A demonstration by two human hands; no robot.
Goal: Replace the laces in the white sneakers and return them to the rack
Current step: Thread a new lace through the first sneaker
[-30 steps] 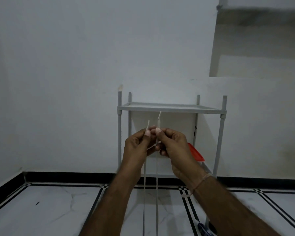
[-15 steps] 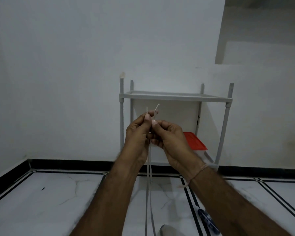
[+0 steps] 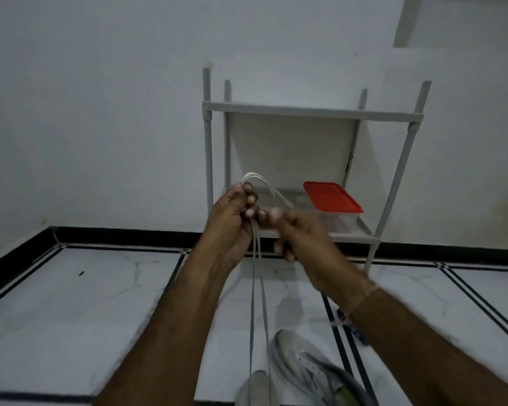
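My left hand [image 3: 232,224] pinches a white lace [image 3: 257,288] held up in front of the rack. The two strands hang straight down to a white sneaker [image 3: 257,388] at the bottom edge. The lace ends bend over the top of my left fingers toward the right. My right hand [image 3: 302,238], blurred, is right beside the left one with curled fingers; whether it grips the lace is unclear. A second white sneaker [image 3: 314,367] lies on the floor to the right of the first. The grey rack [image 3: 311,114] stands against the wall behind my hands.
A clear box with a red lid [image 3: 332,200] sits on the rack's lower shelf. A blue object [image 3: 355,332] lies on the tiled floor near my right forearm. White walls with a black skirting enclose the corner.
The camera has tilted down, bringing both sneakers into view. The upright lace ends have folded over my left fingers, and my right hand has shifted slightly right and down.
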